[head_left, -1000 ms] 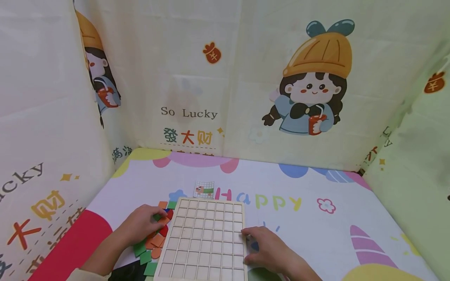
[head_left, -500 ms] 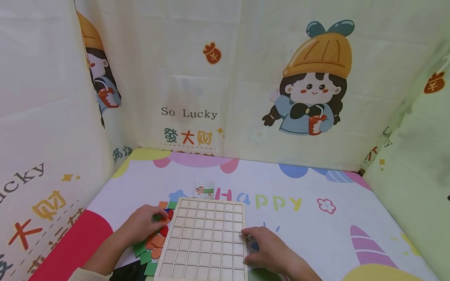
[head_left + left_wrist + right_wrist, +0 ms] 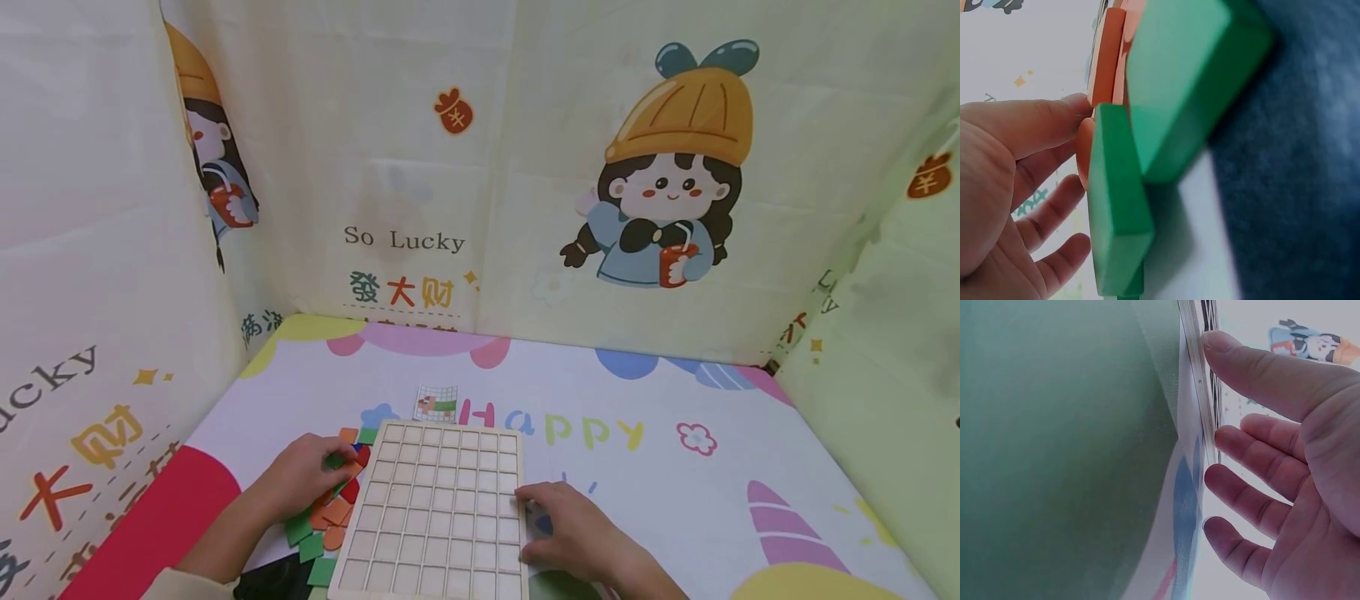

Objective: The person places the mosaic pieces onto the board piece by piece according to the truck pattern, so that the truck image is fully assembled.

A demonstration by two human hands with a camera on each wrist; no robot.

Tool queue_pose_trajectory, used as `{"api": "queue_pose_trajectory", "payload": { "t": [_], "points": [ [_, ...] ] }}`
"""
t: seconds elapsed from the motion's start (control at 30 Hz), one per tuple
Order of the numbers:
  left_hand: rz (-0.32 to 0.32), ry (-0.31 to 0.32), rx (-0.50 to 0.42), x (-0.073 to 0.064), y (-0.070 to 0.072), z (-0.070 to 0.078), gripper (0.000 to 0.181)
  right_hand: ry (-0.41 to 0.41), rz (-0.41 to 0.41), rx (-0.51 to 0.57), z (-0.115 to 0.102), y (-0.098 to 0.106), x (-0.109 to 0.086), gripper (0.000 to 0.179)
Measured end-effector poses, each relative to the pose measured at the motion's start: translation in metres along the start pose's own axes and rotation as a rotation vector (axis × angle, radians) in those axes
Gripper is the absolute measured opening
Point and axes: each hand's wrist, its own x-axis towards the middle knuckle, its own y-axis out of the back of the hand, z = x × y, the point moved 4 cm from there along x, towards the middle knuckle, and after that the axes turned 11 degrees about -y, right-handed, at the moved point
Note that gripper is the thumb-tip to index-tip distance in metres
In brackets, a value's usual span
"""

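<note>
Here's the wooden grid board (image 3: 438, 512), lying flat on the table (image 3: 675, 492) at the near edge, every one of its square cells bare. Left hand (image 3: 303, 477) is down on the heap of coloured square tiles (image 3: 326, 521) just left of the board, fingers bent over the pile, tips close to the board's left edge. The left wrist view brings it right up close: the thumb (image 3: 1035, 122) touches an orange tile (image 3: 1107, 56) by its edge, with a green tile (image 3: 1116, 200) just beside the loosely curled fingers (image 3: 1054, 212) – whether one tile is truly pinched, I cannot tell. Green and orange tiles make up most of the heap, with a bit of red and blue at the far end.

Over to the right hand (image 3: 577, 529): it rests on the table at the board's right edge, fingers straight and slightly spread, fingertips against the frame. The right wrist view confirms it, the thumb tip (image 3: 1222, 344) laid on the thin edge of the board (image 3: 1200, 394), the other fingers relaxed and apart, gripping nothing.

Just beyond the board's far edge lies a small pattern card (image 3: 436, 404) with a grid picture on it, flat on the colourful printed tablecloth, apart from both hands. Cartoon-printed fabric (image 3: 675, 167) walls in the table at the far side, left and right
</note>
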Motion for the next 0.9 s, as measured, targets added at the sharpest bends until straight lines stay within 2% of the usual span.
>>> {"api": "queue_pose_trajectory", "payload": {
  "t": [0.57, 0.9],
  "points": [
    [0.026, -0.026, 0.002, 0.0, 0.0015, 0.001, 0.025, 0.019, 0.02, -0.015, -0.001, 0.0011, -0.0005, 0.064],
    [0.035, -0.002, 0.088, 0.0002, 0.0005, 0.0029, 0.027, 0.015, 0.017, -0.014, -0.0011, 0.0005, -0.0002, 0.064]
  ]
}}
